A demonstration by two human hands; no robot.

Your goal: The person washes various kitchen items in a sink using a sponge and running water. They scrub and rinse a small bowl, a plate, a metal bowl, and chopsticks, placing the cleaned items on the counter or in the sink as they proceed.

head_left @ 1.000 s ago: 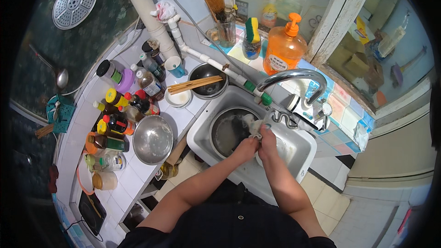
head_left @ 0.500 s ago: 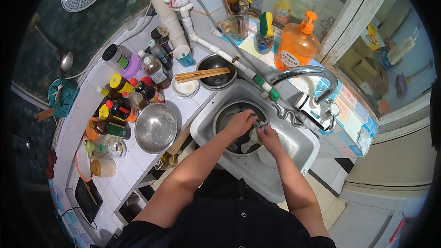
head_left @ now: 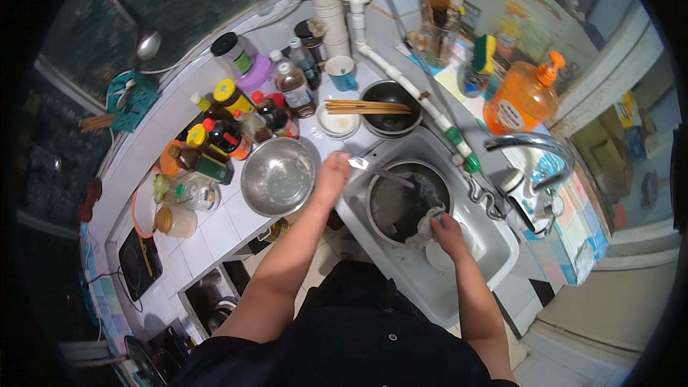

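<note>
Spoon [head_left: 376, 170], metal and long-handled, is gripped at its near end by the left hand [head_left: 332, 174], fingers wrapped shut around the handle; it stretches from the sink's left edge out over the dark pot [head_left: 401, 204] that sits in the sink [head_left: 494, 233]. Right hand [head_left: 448, 227] is closed on a pale dishcloth [head_left: 426, 226], bunched at the pot's right rim, just above a white dish [head_left: 437, 256] lying in the basin. Behind the pot, a curved chrome tap [head_left: 534, 145] arches over the sink's far corner, with a coiled hose beside it. Just left of the left hand, a large steel bowl [head_left: 278, 176] rests on the white tiled counter [head_left: 215, 236]. Farther back stand a black bowl [head_left: 390, 118] and a small white bowl [head_left: 338, 123], with wooden chopsticks [head_left: 365, 107] laid across both. Crowded bottles and jars [head_left: 222, 136] fill the counter's left part. Near the window sit an orange pump bottle [head_left: 523, 97] and a yellow-green sponge [head_left: 485, 54]
</note>
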